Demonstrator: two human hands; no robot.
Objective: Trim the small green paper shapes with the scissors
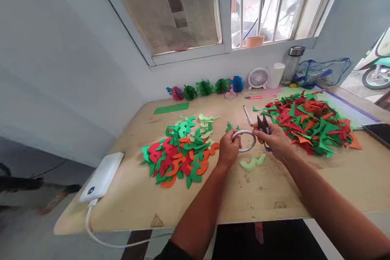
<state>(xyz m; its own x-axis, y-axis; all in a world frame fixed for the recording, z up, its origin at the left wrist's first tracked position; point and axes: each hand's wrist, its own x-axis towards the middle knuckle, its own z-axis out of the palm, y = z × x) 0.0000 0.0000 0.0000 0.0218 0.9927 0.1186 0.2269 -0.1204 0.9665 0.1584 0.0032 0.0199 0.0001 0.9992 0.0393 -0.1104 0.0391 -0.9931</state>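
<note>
My left hand (229,148) is closed on the left side of a roll of tape (254,144), a thin silvery-white ring held above the table. Beside it, my right hand (276,141) grips small dark thread snips (266,126) with the blades pointing away from me and apart. Its fingertips are close to the roll's right edge; I cannot tell whether they pinch the tape's end. A pale green wavy paper cutout (252,163) lies just below the roll. Small dark green cutouts (231,127) lie just beyond my left hand, and a white pen (247,114) beyond the snips.
Left is a heap of curved paper cutouts (179,158); right, a pile of paper scraps (317,124). Honeycomb paper figures (205,88), a small fan (258,78) and a bottle (292,65) line the wall. A white power bank (102,176) and phone (379,133) lie at opposite sides.
</note>
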